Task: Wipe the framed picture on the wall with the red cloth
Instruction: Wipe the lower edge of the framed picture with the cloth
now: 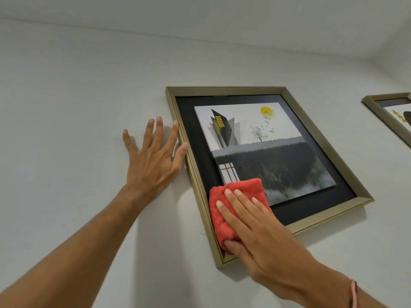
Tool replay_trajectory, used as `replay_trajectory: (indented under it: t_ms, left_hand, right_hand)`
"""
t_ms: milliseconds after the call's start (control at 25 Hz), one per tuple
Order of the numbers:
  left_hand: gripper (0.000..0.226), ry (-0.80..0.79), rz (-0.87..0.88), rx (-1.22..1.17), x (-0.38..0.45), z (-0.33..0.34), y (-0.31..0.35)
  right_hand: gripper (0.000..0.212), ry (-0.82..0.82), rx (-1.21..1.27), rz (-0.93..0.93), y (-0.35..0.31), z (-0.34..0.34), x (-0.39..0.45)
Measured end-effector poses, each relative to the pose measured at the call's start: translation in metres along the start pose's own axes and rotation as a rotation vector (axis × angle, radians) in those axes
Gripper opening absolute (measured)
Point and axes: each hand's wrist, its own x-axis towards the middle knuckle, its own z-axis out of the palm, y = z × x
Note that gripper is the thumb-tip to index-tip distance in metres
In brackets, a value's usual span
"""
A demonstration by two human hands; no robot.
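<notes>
A framed picture (266,138) hangs on the white wall, with a gold frame (329,152), a black mat and a canvas showing a dark building, a bare tree, birds and a yellow sun. My right hand (258,223) presses the folded red cloth (242,190) flat against the picture's lower left corner, covering part of the mat and canvas. My left hand (153,156) lies flat on the wall with fingers spread; its thumb and index fingertip touch the frame's left edge.
A second gold-framed picture (391,112) hangs on the same wall at the right edge, only partly in view. The ceiling line (200,41) runs above. Bare white wall surrounds both frames.
</notes>
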Motion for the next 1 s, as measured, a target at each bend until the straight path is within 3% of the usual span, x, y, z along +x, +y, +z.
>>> replay_trajectory:
  t_ms: [160,440,600,800,1000]
  left_hand:
    - [0.074,-0.004,-0.001,-0.016,-0.025,0.002,0.012]
    - [0.081,0.035,-0.010,-0.046,-0.026,0.003,0.012]
    - [0.089,0.035,0.001,-0.075,-0.028,0.007,0.013]
    - [0.089,0.064,0.022,-0.069,-0.027,0.011,0.011]
    - [0.086,0.076,0.028,-0.055,-0.027,0.010,0.012]
  right_hand:
    - [0.067,0.048,-0.122,0.019,0.000,-0.004,0.023]
    - [0.064,0.038,-0.079,0.057,0.011,-0.044,0.113]
    - [0.062,0.087,0.019,0.073,-0.007,-0.023,0.055]
    - [0.059,0.033,0.109,0.115,-0.029,-0.012,-0.023]
    - [0.058,-0.029,0.067,0.136,-0.032,-0.017,-0.037]
